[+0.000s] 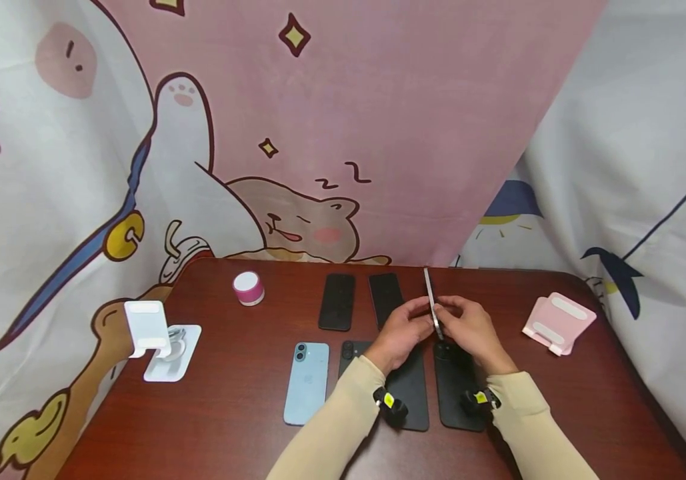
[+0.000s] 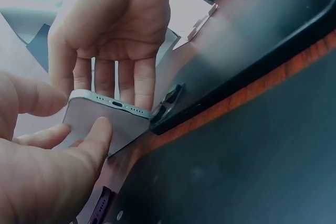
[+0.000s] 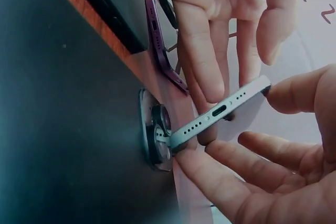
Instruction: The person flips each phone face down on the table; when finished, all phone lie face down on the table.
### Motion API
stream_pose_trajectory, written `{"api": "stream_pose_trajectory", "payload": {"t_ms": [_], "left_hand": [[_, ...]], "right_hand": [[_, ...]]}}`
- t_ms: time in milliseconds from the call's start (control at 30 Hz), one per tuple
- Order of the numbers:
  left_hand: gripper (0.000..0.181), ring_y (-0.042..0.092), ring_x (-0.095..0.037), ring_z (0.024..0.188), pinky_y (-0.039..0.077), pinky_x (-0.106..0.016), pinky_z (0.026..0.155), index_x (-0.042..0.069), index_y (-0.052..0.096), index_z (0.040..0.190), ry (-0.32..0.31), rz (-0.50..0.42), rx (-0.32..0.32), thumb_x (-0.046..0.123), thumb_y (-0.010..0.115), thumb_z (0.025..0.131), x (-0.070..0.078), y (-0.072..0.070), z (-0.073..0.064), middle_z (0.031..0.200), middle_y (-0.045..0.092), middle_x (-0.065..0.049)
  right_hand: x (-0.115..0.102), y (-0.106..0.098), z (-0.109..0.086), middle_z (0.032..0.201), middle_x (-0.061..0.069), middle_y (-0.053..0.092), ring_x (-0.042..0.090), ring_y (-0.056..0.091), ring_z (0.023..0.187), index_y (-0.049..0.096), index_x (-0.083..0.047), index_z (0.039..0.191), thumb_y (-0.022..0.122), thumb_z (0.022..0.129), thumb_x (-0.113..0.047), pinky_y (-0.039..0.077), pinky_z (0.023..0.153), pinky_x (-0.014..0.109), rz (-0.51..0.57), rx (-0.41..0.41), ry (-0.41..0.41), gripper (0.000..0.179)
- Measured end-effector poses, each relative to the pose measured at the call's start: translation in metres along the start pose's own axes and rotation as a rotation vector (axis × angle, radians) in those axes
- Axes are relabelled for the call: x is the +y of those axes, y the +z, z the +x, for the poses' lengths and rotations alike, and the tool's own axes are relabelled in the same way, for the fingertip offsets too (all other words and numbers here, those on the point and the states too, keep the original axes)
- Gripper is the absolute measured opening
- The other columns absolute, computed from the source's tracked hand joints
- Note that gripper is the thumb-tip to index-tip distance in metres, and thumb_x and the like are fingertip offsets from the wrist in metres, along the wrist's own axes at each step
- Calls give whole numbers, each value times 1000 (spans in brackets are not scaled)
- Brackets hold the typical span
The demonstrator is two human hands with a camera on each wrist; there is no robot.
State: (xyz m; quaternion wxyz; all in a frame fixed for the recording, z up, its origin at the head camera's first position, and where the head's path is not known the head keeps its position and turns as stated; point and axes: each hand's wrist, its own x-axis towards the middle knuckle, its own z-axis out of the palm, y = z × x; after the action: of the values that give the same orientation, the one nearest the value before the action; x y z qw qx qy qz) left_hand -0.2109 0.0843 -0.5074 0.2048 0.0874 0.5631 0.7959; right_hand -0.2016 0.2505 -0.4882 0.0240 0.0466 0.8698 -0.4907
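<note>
A slim phone with a pale silver frame (image 1: 431, 297) stands on edge between both hands, its charging-port end toward me. My right hand (image 1: 467, 330) holds it by its two long edges, thumb at one corner and fingertips at the other in the right wrist view. The left hand (image 1: 404, 332) is on its other side, with mostly straight fingers (image 2: 100, 135) at its flat face. Beneath the right hand lies a black phone (image 1: 453, 400) with raised camera lenses (image 3: 163, 124). Another large black device (image 1: 415, 393) lies under the left wrist.
A light blue phone (image 1: 307, 387) and a dark phone (image 1: 349, 350) lie left of the hands. Two black phones, one left (image 1: 337, 303) and one right (image 1: 383, 297), lie farther back. A pink-and-white jar (image 1: 249, 290), white stand (image 1: 149, 327) and pink stand (image 1: 561, 322) are around them.
</note>
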Motion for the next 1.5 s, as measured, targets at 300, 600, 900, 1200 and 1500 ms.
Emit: {"api": "stream_pose_trajectory", "payload": {"t_ms": [300, 600, 900, 1200, 1500], "left_hand": [[47, 52, -31, 145, 46, -47, 118, 6, 54, 151, -39, 139, -64, 2, 56, 104, -1, 2, -4, 156, 53, -16], [44, 55, -31, 144, 48, -47, 117, 4, 59, 147, -9, 181, 10, 5, 61, 103, -2, 2, -5, 153, 57, -17], [46, 68, -24, 120, 57, -50, 105, -1, 54, 148, -63, -41, 94, 3, 60, 103, 3, -3, -11, 142, 64, -17], [44, 70, -21, 114, 58, -51, 102, 0, 55, 147, -81, -89, 71, 6, 61, 104, 6, -3, -12, 137, 67, -14], [46, 68, -22, 119, 59, -44, 102, -2, 54, 149, -51, -50, 138, 4, 59, 104, 3, -6, -9, 144, 63, -15]], "right_hand": [[-4, 1, -1, 130, 29, 70, 30, 76, 101, 60, 3, 143, 65, 105, -30, 66, 73, 35, 40, 41, -17, 51], [-7, -5, -4, 129, 31, 70, 26, 77, 93, 61, 5, 141, 63, 106, -21, 66, 70, 35, 59, 99, -2, 44], [-22, -18, -22, 132, 32, 68, 33, 74, 100, 58, 5, 144, 62, 107, -21, 66, 70, 35, 127, 129, -40, 46], [-23, -18, -26, 135, 33, 65, 32, 73, 102, 56, 3, 147, 63, 107, -23, 66, 75, 34, 178, 115, -33, 48], [-10, -19, -17, 123, 32, 69, 11, 74, 82, 62, 5, 141, 71, 102, -20, 65, 70, 32, 163, 119, -30, 47]]}}
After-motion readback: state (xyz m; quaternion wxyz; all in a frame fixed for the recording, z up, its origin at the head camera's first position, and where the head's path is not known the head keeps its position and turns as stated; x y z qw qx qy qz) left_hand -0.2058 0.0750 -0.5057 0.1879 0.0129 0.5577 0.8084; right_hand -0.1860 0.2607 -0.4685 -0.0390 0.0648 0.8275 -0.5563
